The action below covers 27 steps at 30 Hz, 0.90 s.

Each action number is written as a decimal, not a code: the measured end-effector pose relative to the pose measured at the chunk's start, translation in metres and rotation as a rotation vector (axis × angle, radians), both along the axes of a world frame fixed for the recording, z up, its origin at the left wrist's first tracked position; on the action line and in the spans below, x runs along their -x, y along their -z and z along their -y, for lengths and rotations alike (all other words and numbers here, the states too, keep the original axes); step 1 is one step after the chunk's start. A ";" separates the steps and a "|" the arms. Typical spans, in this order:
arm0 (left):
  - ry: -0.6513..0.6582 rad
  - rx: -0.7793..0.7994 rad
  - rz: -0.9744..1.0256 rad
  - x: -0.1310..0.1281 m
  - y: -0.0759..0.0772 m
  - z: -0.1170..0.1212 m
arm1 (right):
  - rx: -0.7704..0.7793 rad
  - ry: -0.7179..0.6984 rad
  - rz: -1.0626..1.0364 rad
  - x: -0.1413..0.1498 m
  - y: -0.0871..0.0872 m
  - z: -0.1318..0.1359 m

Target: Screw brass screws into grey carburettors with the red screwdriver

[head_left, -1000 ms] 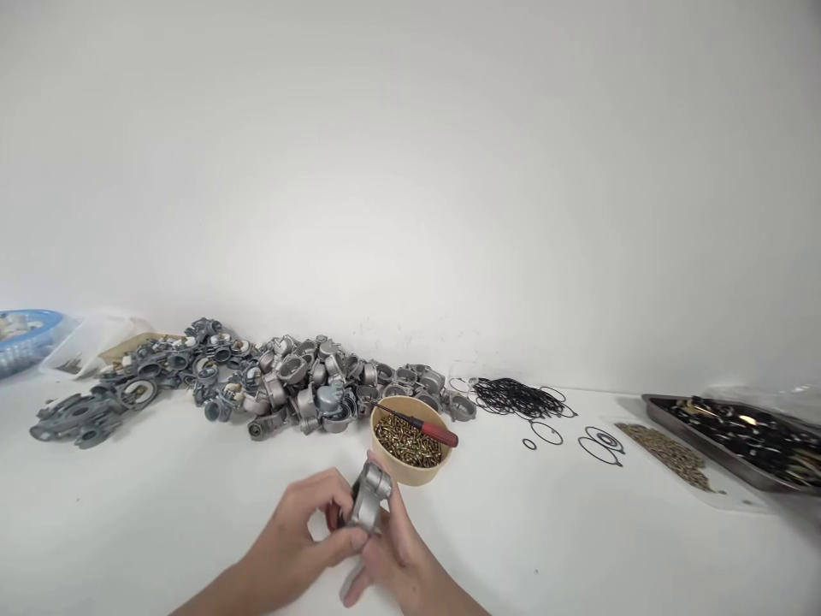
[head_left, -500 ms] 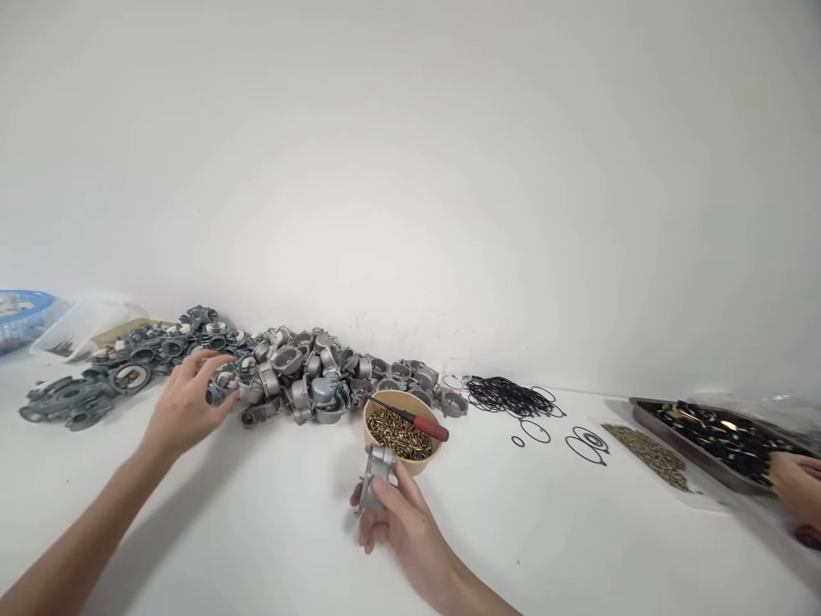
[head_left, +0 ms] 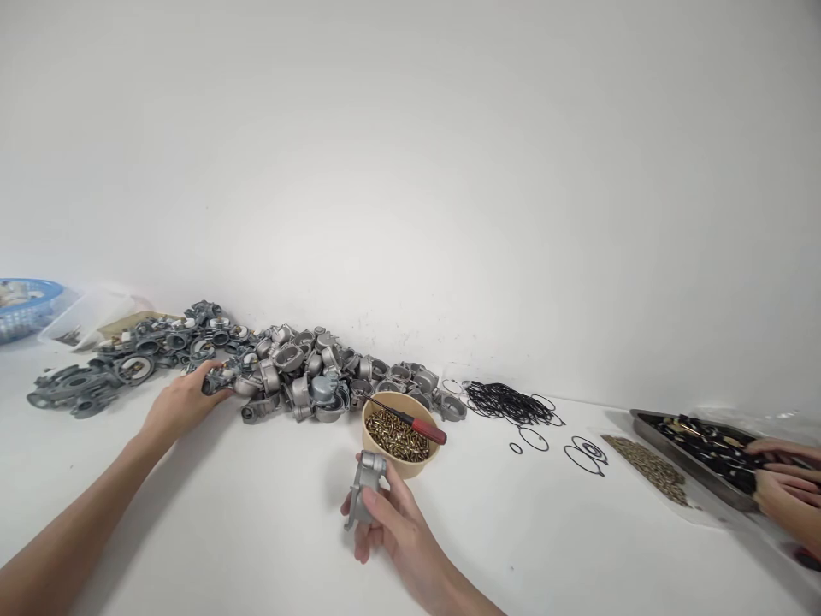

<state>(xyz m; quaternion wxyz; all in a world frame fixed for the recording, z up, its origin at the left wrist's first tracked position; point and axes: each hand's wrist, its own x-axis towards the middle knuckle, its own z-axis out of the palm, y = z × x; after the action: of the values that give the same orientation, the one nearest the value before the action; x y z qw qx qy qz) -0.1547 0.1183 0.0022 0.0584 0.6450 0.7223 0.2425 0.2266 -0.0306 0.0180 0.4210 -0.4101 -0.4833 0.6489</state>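
From my remote seat, I see my right hand (head_left: 410, 537) holding a grey metal float bowl (head_left: 365, 473), tilted on its side between thumb and fingers, just in front of the paper tub (head_left: 405, 470). A second ago both hands were on that casting; now the right one bears it alone, so the work is split between two places.

My left hand (head_left: 182, 405) has gone out to the heap and settled lower than half a second ago. Its fingers are bent, with a narrow gap to the thumb, around a carburetor body (head_left: 219, 376) at the near edge; I can't tell whether it has closed on it.

Beside that, float bowls (head_left: 301, 395) are piled toward the paper tub, and more carburetor bodies (head_left: 146, 344) with white inserts spread left. The tub holds brass-coloured screws (head_left: 392, 435), with a red-handled screwdriver (head_left: 428, 430) lying across it.

Further right are a tangle of black O-rings (head_left: 510, 402), a few loose ones, and small brownish parts (head_left: 646, 468) on a clear sheet. At the far right, a co-worker's hands (head_left: 786, 488), out of view a second ago, are now over the metal tray (head_left: 705, 482). A blue basket (head_left: 24, 325) stands at the far left.
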 end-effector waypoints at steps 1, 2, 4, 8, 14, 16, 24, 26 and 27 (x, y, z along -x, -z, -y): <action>-0.005 -0.005 0.013 0.002 0.000 0.001 | -0.001 0.001 0.000 0.000 0.000 0.000; -0.012 -0.012 0.025 0.004 -0.001 0.002 | -0.003 0.001 0.000 0.000 -0.001 0.000; -0.029 -0.028 0.043 0.006 -0.002 0.005 | -0.007 0.000 0.000 0.000 -0.001 0.000; -0.064 -0.049 0.066 0.009 -0.005 0.008 | -0.008 -0.012 -0.003 -0.001 0.001 -0.001; -0.114 -0.041 0.098 0.009 -0.019 0.017 | 0.005 -0.009 -0.003 -0.001 0.001 -0.001; -0.149 -0.074 0.110 0.005 -0.026 0.023 | 0.012 0.003 -0.011 0.000 0.002 -0.001; 0.205 -0.306 0.531 -0.071 -0.031 0.057 | 0.026 0.053 -0.066 0.001 0.003 -0.005; 0.428 -0.148 0.752 -0.104 -0.019 0.066 | 0.048 0.067 -0.055 0.000 0.001 -0.005; 0.534 -0.091 0.827 -0.120 -0.012 0.070 | 0.063 0.083 -0.039 0.000 -0.001 -0.005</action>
<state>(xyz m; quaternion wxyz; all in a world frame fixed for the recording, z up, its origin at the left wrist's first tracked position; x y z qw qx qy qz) -0.0351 0.0481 0.0147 0.3717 0.6592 0.4369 0.4861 0.2268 -0.0259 0.0186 0.4438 -0.4299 -0.4371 0.6536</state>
